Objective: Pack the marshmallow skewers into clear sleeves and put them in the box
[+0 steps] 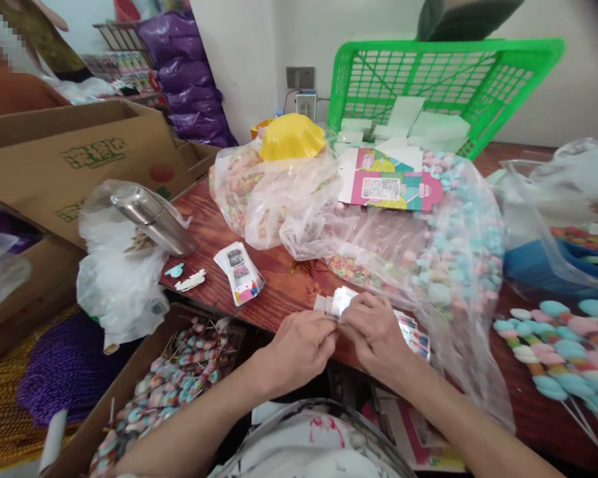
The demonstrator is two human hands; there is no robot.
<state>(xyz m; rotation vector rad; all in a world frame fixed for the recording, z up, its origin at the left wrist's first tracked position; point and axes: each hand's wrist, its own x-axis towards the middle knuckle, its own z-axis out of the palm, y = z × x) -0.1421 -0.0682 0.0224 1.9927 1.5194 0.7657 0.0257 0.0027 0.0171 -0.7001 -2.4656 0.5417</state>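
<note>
At the near edge of the table my left hand (301,346) and my right hand (376,335) meet, fingers closed and pinching. What they grip is mostly covered by the fingers. Just beyond the fingertips shows a shiny white piece (342,300), perhaps a wrapper or small bag; I cannot tell which hand grips it. Beside my right hand, partly behind it, lies a pile of printed packets (414,335). A fanned stack of printed white packets (238,271) rests to the left, away from both hands.
Clear bags of marshmallow candies (458,245) lie behind my hands, under a flat printed box (389,189). A green basket (343,86) stands behind. Marshmallow skewers (563,345) lie right. At left are a steel flask (152,219), a cardboard box (80,166) and a box of skewers (164,392).
</note>
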